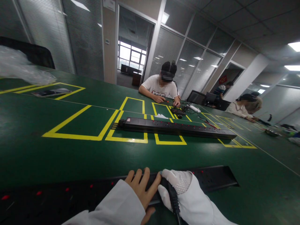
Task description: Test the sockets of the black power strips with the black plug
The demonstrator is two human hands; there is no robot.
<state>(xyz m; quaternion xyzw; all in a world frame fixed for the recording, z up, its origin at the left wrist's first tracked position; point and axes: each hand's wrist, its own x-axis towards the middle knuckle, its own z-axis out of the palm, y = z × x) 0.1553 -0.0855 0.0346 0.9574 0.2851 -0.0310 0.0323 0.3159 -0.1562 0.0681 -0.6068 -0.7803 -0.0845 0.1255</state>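
Note:
A long black power strip (91, 186) with red parts along its top lies across the near side of the table. My bare left hand (142, 187) spans it, fingers apart near its far edge and thumb at the near side, holding it. Close beside it, my right hand (180, 184), in a white glove with a dotted patch, is closed around a black power plug (172, 193). The plug is held down against the strip; its front end is hidden, so I cannot tell how deep it sits. Its cord runs toward me.
Another black power strip (180, 127) lies farther off on the green table (77, 159), across yellow tape outlines. Opposite sits a person (161, 86) handling small parts among cables. Clear plastic (21, 65) and a phone-like flat object (51, 92) are at left; more people work at right.

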